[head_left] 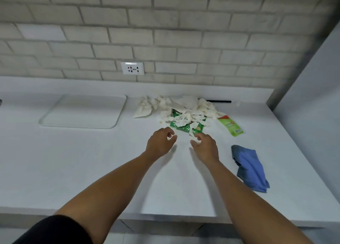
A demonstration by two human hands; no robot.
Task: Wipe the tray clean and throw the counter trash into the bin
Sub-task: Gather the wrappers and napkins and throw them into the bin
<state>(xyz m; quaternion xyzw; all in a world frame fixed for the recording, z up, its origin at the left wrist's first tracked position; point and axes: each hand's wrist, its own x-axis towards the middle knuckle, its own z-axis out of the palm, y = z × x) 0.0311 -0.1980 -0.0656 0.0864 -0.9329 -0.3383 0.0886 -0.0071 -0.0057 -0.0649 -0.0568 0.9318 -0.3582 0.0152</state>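
A pile of crumpled white tissue scraps [184,107] lies at the back of the white counter [92,161], partly covering a green wrapper [181,127]. A second, lighter green wrapper [230,126] lies to its right. A white tray [82,113] sits flat at the left. A blue cloth [250,167] lies crumpled at the right. My left hand [160,143] and my right hand [205,145] hover side by side just in front of the pile, fingers loosely curled and holding nothing. The right fingertips nearly touch a tissue scrap.
A thin black stick [219,101] lies behind the pile against the brick wall, and a wall socket [132,68] sits above it. A grey side wall [312,78] closes off the counter at the right. No bin is in view.
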